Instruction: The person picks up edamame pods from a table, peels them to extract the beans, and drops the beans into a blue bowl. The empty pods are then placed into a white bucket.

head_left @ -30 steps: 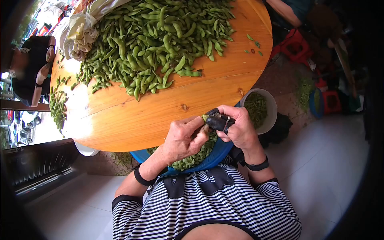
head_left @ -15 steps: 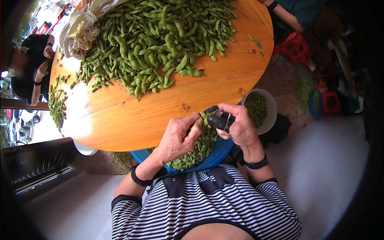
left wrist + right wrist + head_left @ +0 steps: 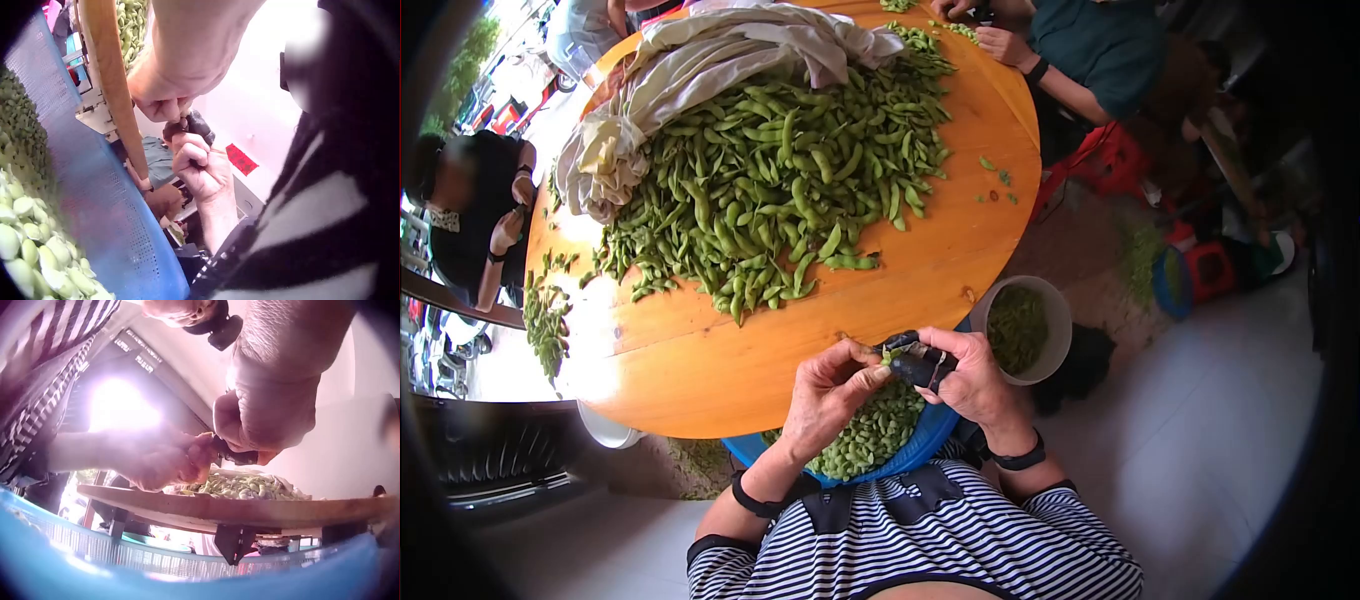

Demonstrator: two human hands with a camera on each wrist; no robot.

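Observation:
Over the near edge of the wooden table [image 3: 740,390], both hands meet around a small green pod [image 3: 889,356]. The left hand [image 3: 828,395] pinches the pod between thumb and fingers. The right hand [image 3: 973,381], with black coverings [image 3: 922,368] on its thumb and a finger, grips it from the other side. Under the hands a blue basket [image 3: 935,430] holds shelled green beans [image 3: 865,435]. In the left wrist view the right hand [image 3: 203,169] has its fingers curled; in the right wrist view the fingertips meet above the table edge [image 3: 206,509].
A large heap of pods [image 3: 770,190] covers the table's middle, with a pale cloth [image 3: 710,60] along its back. A white bucket [image 3: 1055,330] of green husks stands right of the table. Other people [image 3: 1090,50] sit at the back right and left; red stools [image 3: 1210,268] stand at right.
The head view has shifted, so the table and hands appear lower and more of the cloth and the other people shows. Both hands stay together at the pod, their fingers slightly moved.

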